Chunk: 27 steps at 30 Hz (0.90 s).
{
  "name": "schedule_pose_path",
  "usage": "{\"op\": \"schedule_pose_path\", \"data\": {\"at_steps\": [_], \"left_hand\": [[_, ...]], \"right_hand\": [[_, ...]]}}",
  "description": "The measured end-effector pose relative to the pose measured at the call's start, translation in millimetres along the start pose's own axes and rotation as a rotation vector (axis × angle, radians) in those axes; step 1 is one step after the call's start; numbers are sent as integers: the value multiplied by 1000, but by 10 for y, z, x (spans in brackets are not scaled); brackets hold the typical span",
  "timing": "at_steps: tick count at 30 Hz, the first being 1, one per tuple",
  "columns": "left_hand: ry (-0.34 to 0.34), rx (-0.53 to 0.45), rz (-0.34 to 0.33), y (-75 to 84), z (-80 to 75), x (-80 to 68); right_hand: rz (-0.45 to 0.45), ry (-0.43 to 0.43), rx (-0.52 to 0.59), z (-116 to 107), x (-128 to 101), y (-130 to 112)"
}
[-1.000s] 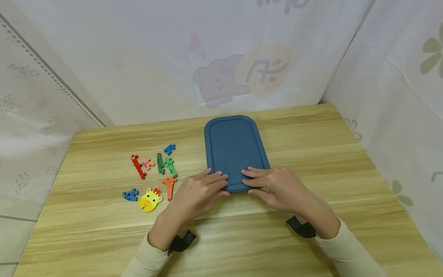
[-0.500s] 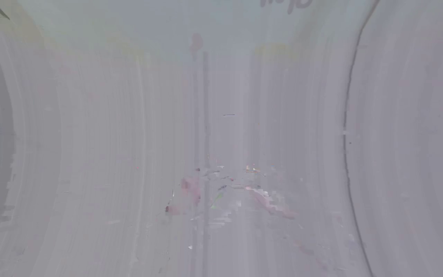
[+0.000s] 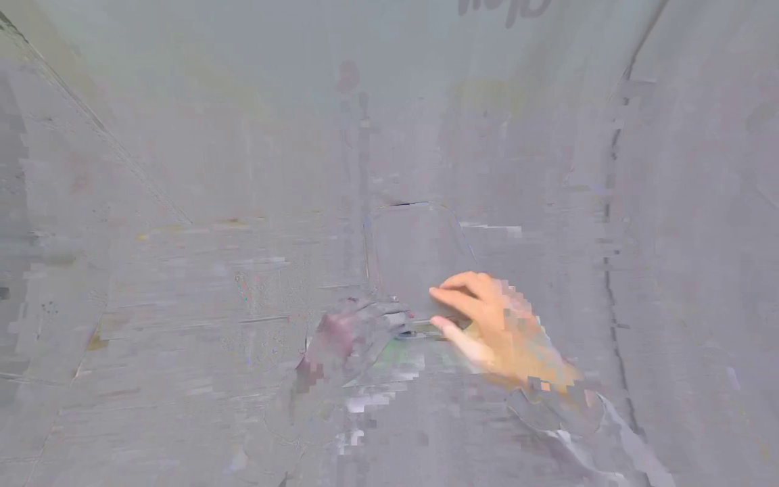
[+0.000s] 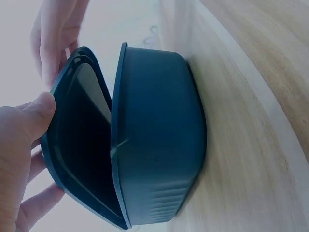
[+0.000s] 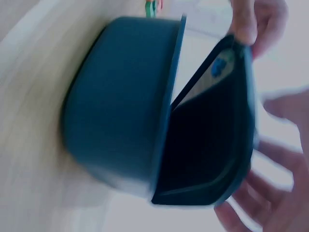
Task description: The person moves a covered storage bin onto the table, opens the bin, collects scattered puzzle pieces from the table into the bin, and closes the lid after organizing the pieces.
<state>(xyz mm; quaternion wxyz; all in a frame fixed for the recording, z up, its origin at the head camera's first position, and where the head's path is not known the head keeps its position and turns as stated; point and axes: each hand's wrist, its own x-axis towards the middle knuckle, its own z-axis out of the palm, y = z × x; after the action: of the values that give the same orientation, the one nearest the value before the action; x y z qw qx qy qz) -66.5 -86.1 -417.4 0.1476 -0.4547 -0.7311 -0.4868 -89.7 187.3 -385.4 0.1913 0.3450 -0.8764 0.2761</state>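
Note:
A dark blue plastic box [image 4: 152,130] stands upright on the table. Its lid [image 4: 72,125] is tilted up off the rim on the side toward the person, while the far edge stays down at the box. My left hand [image 4: 17,145] pinches the lid's raised edge, thumb at the border and fingers behind it. Blurred in the right wrist view, my right hand [image 5: 289,198] is spread beside the lid's outer face, with its thumb apart from the edge. In the head view, smeared by picture faults, the right hand [image 3: 493,328] shows clearly and the left hand [image 3: 359,335] only faintly.
The wooden table [image 4: 231,159] runs under the box. Small coloured puzzle pieces [image 5: 151,8] show beyond the box in the right wrist view, and a blue piece [image 5: 218,66] appears through the gap by the lid. A pale patterned curtain [image 3: 414,40] hangs behind.
One second ago the lid lay flat with both hands on its near end; now that side is raised. The right hand's thumb and fingers have spread. The middle frame is too smeared to read.

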Motion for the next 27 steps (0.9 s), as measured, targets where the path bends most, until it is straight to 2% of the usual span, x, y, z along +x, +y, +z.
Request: {"op": "schedule_pose_path", "data": {"at_steps": [1,2,3,6,8,9,12,17,22,27], "left_hand": [[30,254,59,13,-13,22],[67,436,95,35,-16,47],[72,579,43,123,-23,63],[113,520,13,141,2,64],[123,507,6,148,15,70],[121,516,2,153,20,76],[84,558,-2,169,20,102],[39,598,-21,202,9,125],[26,605,-25,204,27,119],[4,613,-20,180,47,104]], "right_hand": [[47,17,23,-24,18,37],[138,40,95,-46,30,76],[234,54,145,-69,37,118],[524,26,269,-117,59,232],[647,-37,354,-136,68,292],[674,-84,355,-140,72,316],[703,-161,373,-139,76,355],[688,-183,446,-108,85,348],[742,-226,664,-56,107,310],[833,-196,887,-40,133,296]]}}
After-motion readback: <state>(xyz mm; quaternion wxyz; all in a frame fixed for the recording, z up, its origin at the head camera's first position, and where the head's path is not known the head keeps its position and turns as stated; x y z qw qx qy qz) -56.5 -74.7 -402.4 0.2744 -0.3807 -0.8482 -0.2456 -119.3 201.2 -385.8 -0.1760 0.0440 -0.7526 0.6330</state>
